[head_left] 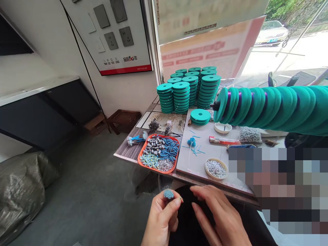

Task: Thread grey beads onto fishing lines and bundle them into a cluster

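Note:
My left hand [165, 215] is closed in a pinch around a small bundle with blue-grey bead-like tips [168, 194]; the lower part of it is hidden by the fingers. To its right, my right hand [216, 215] is held with thumb and fingers apart, holding nothing that I can see. Beyond both hands stands an orange-rimmed tray [176, 164] sorted into grey metal cylinders [155, 145], blue ribbed pieces [169, 149], yellow-green pieces [149, 160] and small silvery beads [166, 165]. A shallow dish [205, 167] of pale beads sits on the board at the right.
Teal spools [180, 97] are stacked at the table's back. More hang on a rod [271, 108] over the right side. Blue sticks [192, 141] lie on the grey board [184, 155], near a red-and-clear packet [224, 140]. A dark sack [23, 191] rests on the floor at left.

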A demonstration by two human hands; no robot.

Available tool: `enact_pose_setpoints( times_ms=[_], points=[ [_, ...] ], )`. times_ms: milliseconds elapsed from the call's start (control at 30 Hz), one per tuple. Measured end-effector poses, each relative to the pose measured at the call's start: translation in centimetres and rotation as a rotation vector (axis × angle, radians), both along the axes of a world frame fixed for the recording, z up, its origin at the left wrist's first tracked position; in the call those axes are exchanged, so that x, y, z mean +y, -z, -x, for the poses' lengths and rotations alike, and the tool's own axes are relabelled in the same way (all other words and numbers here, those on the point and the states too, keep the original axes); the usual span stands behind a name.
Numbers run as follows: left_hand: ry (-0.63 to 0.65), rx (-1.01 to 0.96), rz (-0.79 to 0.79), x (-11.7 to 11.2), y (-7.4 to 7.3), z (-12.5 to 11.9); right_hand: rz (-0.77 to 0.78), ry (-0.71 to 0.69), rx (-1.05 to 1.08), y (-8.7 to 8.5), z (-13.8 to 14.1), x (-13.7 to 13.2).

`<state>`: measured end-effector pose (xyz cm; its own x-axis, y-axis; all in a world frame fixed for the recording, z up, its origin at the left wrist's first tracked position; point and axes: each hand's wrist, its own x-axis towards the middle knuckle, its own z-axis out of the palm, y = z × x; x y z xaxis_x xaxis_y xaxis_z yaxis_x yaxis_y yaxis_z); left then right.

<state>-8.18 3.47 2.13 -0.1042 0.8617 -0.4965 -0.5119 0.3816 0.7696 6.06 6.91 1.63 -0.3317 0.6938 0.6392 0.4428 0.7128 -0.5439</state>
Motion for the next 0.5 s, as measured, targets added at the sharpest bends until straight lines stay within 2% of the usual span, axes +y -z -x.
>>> enact_pose_setpoints(
  times_ms=[100,200,267,400,500],
  points=[
    [0.01,0.078,-0.013,-0.4,0.3,-0.2,0.036,-0.039,-0.019,0.8,0.7,-0.3],
    [-0.105,0.076,-0.028,-0.5,-0.2,-0.5,-0.055,0.03,-0.051,1.0,1.5,-0.2],
    [-0.189,0.031,-0.072,-0.1,-0.8,-0.6,-0.147,0.092,-0.074,0.7,1.9,0.1],
    [-0.25,-0.205,-0.06,1.2,-2.4,0.5,-0.319,0.063,-0.103,-0.1,2.3,0.8],
    [-0.455,-0.228,-0.164,2.1,-4.0,2.0,-0.357,0.049,-0.087,-0.5,1.9,1.0]
  ],
)
